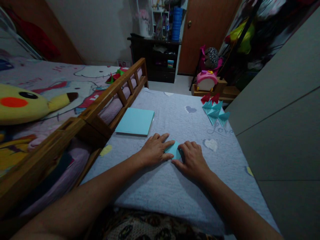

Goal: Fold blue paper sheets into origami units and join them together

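Observation:
A small folded piece of light blue paper lies on the grey mattress in front of me. My left hand lies flat on its left side, fingers stretched out over the paper. My right hand presses on its right side, fingers curled down onto the fold. Most of the paper is hidden under both hands.
A stack of light blue paper sheets lies to the upper left. Several folded blue and red paper pieces sit at the far right edge. A wooden bed rail runs along the left. A grey wardrobe stands on the right.

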Motion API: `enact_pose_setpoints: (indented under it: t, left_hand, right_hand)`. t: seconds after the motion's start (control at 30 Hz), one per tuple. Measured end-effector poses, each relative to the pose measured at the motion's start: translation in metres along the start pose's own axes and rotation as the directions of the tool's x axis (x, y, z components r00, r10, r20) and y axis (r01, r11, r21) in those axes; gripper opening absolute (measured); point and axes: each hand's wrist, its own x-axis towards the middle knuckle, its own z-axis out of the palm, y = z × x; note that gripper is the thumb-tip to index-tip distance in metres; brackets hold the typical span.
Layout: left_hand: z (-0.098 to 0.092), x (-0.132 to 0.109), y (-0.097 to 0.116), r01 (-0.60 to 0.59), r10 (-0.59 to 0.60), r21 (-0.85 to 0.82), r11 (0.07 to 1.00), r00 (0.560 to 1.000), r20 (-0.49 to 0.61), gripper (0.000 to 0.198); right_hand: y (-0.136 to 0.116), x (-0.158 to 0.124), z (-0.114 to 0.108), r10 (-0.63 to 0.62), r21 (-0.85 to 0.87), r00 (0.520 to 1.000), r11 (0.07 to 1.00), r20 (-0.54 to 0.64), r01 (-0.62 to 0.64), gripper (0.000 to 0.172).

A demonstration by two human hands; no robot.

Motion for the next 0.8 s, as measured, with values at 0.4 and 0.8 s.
enact_pose_setpoints:
  t: [0.4, 0.8]
  left_hand:
    - [0.008, -0.001, 0.003, 0.047, -0.048, -0.023, 0.999, 0.998, -0.051, 0.060]
    - [0.009, 0.000, 0.002, 0.033, -0.034, -0.021, 0.999, 0.998, -0.061, 0.061]
  right_hand:
    - [0.020, -0.001, 0.002, 0.081, -0.008, 0.996, 0.997, -0.043, -0.082, 0.043]
    - [0.035, 0.004, 0.000, 0.231, -0.001, 0.950, 0.972, -0.211, -0.237, 0.052]
